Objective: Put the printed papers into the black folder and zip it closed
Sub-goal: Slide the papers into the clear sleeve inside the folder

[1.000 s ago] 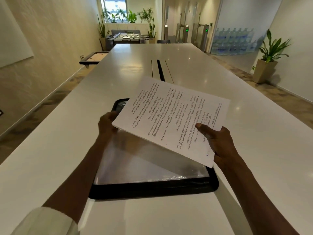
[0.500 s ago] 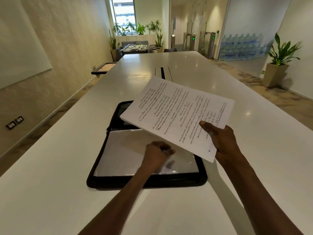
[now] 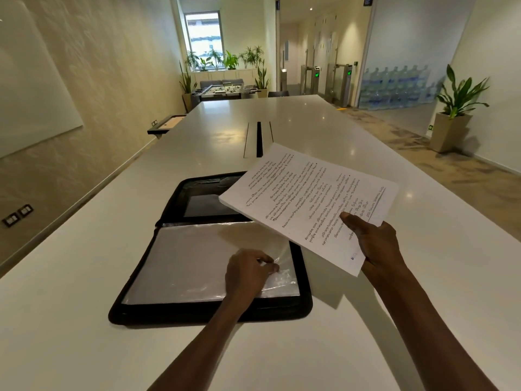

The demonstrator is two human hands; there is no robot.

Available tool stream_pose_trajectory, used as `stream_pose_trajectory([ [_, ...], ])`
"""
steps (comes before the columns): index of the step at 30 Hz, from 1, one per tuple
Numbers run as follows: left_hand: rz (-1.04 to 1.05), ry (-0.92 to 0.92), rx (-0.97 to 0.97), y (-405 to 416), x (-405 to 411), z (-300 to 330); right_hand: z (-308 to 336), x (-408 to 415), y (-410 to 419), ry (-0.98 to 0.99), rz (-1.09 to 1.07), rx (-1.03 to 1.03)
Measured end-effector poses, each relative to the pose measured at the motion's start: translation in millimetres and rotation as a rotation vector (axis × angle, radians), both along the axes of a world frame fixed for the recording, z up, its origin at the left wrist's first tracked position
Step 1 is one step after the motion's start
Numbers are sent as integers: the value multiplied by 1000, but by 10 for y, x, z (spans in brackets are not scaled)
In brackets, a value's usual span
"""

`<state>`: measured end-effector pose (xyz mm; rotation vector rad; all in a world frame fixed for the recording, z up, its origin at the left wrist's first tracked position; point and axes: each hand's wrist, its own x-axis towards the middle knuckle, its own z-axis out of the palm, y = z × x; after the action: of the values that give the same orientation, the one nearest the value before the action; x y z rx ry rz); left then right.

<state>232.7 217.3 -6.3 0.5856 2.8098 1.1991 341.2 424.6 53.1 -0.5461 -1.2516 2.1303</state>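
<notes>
1. Risk comes first from the clear plastic sleeve (image 3: 214, 258): the left hand (image 3: 249, 273) pinches its right edge between thumb and curled fingers, and thin film like this looks slippery and may slide free or crumple before the mouth is opened wide enough.
2. Trouble could also come from the printed papers (image 3: 307, 203). The right hand (image 3: 376, 245) grips the stack by its near corner only, thumb on top and fingers underneath, so the far end hangs unsupported in the air above the folder's right side; the sheets may fan out or droop, and a leading corner may catch on the sleeve edge and fold.
3. Feeding a thick stack into one thin pocket may tear the film or jam partway; I judge a slow, square entry is needed.
4. If the papers end up crooked or poking past the folder's border, the zip may snag on them later.
5. The black folder (image 3: 197, 313) lies open flat on the white desk (image 3: 84, 277), its zip undone.
6. Its near half holds the clear sleeves, which look empty or hold pale sheets; I cannot tell which.
7. Its far half shows a dark panel under glossy plastic; whether anything is inside is unclear.
8. No papers are in the folder yet, so the task is at an early stage.
</notes>
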Motion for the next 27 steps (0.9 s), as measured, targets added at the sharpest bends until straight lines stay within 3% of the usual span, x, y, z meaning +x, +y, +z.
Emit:
stream_pose_trajectory([
  [4, 38, -86, 39, -6, -20, -10, -64, 25, 142, -10, -28, -11],
  [13, 84, -376, 386, -55, -148, 79, -55, 83, 500, -15, -136, -31],
  [27, 172, -337, 530, -28, -57, 162, -196, 404, 765, -157, -334, 88],
])
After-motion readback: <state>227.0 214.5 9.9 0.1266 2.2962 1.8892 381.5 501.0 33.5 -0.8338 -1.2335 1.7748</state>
